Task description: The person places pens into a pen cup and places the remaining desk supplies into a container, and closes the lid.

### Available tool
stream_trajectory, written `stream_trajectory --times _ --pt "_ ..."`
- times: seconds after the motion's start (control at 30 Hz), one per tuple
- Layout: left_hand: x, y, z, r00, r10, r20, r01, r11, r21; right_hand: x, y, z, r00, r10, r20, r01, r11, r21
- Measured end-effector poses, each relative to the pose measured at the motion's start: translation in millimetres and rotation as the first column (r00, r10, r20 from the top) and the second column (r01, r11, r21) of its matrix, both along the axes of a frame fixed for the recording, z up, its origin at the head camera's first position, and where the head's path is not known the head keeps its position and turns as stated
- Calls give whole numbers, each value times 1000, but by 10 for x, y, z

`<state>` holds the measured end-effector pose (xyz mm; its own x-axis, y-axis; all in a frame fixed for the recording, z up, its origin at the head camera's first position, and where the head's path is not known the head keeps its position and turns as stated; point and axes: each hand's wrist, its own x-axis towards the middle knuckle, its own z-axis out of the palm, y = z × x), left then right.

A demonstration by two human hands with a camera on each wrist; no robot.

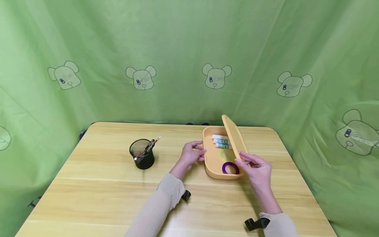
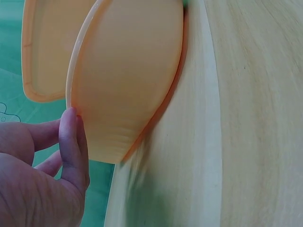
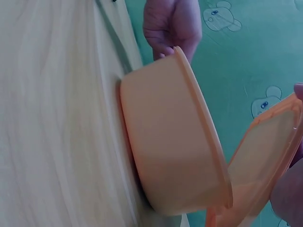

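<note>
An orange oblong box point(image 1: 211, 164) stands on the table, its lid point(image 1: 234, 135) tilted up along the right side. At the box's left rim, my left hand point(image 1: 189, 154) pinches the edge with its fingertips. My right hand point(image 1: 257, 168) grips the lid near its front end between thumb and fingers. Inside the box lie several white tubes with teal labels point(image 1: 221, 141), like glue sticks. A purple tape roll point(image 1: 224, 167) lies at the front of the box, with a yellow-green ring point(image 1: 222, 154) behind it.
A black mesh pen holder point(image 1: 145, 162) with several pens stands on the wooden table point(image 1: 97, 171), left of the box. A green curtain point(image 1: 177, 105) with bear faces hangs behind the table's far edge and along both sides.
</note>
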<state>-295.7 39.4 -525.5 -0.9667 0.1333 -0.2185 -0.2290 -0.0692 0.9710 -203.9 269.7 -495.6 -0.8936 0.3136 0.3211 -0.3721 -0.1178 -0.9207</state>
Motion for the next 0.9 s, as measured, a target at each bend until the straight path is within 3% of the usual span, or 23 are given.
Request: stream_trajectory --times 0.13,0.33,0.9 --pt "5 0 -17 1000 1 -4 -1 1000 9 32 -70 -4 996 -47 74 34 985 166" --pt "-2 -3 -31 1000 -6 -7 6 1000 20 53 -163 -40 989 -89 120 41 935 353" --pt "16 13 -31 1000 10 -11 -10 1000 30 103 -406 -65 988 -111 109 38 852 521"
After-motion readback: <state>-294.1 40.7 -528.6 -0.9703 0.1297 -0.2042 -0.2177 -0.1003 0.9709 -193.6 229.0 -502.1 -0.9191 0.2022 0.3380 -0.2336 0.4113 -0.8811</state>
